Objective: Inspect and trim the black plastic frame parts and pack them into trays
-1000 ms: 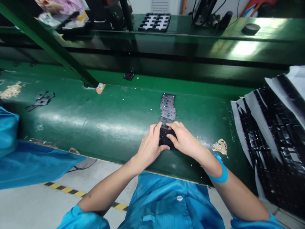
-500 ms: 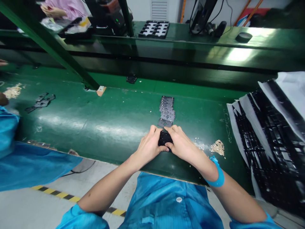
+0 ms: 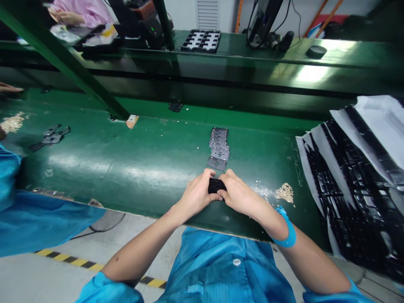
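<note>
Stack [image 3: 216,186], dark and layered, sits gripped at its two ends between your left hand [image 3: 197,188] and right hand [image 3: 236,190], plates [image 3: 218,163] fanned just beyond the grip; probably light, stiff and apt to slip layer over layer, so hold both ends evenly.

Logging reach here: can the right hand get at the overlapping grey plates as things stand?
Probably yes: the grey plates lie beyond the right hand with nothing visible between, though it holds the black object.
</note>
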A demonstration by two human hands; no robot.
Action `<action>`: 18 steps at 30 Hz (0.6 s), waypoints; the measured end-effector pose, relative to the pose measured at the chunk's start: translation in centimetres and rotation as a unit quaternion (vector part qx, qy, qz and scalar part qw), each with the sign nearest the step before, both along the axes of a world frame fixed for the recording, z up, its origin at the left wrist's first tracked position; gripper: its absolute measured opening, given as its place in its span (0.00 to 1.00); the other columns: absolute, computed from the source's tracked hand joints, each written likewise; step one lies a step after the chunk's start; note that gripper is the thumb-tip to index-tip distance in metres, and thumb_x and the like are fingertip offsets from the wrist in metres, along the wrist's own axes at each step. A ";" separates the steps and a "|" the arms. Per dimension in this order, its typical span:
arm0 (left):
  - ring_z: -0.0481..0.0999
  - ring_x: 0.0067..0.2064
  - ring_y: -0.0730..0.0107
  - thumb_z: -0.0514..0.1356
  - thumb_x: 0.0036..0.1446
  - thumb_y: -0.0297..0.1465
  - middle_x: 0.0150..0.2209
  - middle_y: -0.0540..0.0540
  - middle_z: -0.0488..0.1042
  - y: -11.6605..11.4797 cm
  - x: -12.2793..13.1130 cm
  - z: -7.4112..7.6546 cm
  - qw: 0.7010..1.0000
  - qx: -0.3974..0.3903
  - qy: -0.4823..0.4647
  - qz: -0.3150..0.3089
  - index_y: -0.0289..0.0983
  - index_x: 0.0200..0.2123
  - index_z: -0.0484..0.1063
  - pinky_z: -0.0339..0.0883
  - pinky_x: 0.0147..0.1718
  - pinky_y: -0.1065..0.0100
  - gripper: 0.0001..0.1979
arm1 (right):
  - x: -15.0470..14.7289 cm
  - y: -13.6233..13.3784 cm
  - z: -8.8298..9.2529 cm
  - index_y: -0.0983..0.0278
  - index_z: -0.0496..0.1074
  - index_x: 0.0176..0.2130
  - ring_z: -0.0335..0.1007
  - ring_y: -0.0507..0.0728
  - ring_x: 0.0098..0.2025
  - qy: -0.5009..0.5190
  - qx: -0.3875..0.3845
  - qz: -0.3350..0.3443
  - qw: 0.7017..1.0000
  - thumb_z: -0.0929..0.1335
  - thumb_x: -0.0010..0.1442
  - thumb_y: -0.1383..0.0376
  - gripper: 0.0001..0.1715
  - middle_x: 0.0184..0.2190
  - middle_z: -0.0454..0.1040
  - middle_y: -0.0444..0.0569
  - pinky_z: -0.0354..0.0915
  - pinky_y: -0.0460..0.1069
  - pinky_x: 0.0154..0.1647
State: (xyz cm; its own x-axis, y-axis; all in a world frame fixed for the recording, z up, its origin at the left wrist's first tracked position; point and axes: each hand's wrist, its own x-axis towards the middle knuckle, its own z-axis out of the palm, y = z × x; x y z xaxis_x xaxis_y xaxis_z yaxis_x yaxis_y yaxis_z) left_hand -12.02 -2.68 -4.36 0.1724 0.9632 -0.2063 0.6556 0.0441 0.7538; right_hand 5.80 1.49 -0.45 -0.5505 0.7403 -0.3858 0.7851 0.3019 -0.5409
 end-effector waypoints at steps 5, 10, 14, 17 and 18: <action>0.80 0.46 0.58 0.77 0.50 0.33 0.45 0.47 0.79 0.1 -1.0 1.5 0.988 -0.037 -0.147 0.002 0.41 0.49 0.69 0.73 0.45 0.59 0.27 | 1.4 -0.7 0.7 0.65 0.73 0.46 0.77 0.61 0.46 0.067 -0.032 -0.033 0.997 0.69 0.68 0.70 0.06 0.44 0.78 0.54 0.69 0.53 0.47; 0.76 0.38 0.67 0.77 0.50 0.38 0.40 0.49 0.77 0.5 0.7 6.1 0.971 -0.063 -0.230 -0.012 0.39 0.48 0.69 0.70 0.37 0.67 0.27 | 4.4 -3.5 1.4 0.63 0.71 0.46 0.79 0.61 0.46 0.328 -0.123 -0.217 0.911 0.68 0.70 0.59 0.10 0.42 0.80 0.51 0.72 0.54 0.48; 0.71 0.31 0.72 0.76 0.52 0.44 0.31 0.53 0.72 1.1 4.5 9.1 0.963 -0.086 -0.243 -0.085 0.38 0.37 0.67 0.66 0.32 0.70 0.24 | 6.8 -7.1 3.1 0.62 0.70 0.48 0.78 0.63 0.54 0.475 -0.105 -0.344 0.803 0.73 0.66 0.50 0.21 0.48 0.81 0.53 0.71 0.57 0.58; 0.70 0.31 0.73 0.74 0.52 0.45 0.29 0.53 0.70 1.9 8.2 11.0 0.950 -0.099 -0.240 -0.173 0.38 0.32 0.66 0.65 0.32 0.70 0.23 | 8.8 -9.8 4.9 0.61 0.70 0.50 0.78 0.62 0.57 0.517 -0.058 -0.405 0.752 0.75 0.64 0.48 0.25 0.50 0.81 0.53 0.71 0.57 0.61; 0.69 0.30 0.73 0.74 0.52 0.45 0.29 0.53 0.70 2.2 9.6 11.8 0.945 -0.102 -0.232 -0.205 0.38 0.32 0.66 0.65 0.31 0.70 0.23 | 9.5 -10.6 5.6 0.61 0.70 0.50 0.78 0.63 0.58 0.528 -0.041 -0.422 0.736 0.76 0.63 0.48 0.26 0.51 0.81 0.53 0.70 0.58 0.62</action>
State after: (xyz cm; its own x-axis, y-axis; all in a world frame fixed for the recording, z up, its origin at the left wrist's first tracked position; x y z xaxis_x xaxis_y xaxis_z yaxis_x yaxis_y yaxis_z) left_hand -2.44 -0.44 7.41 0.6403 0.7441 -0.1909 0.2490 0.0341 0.9679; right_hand 15.31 -9.15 5.12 0.0663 0.9886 -0.1355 -0.1967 -0.1202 -0.9731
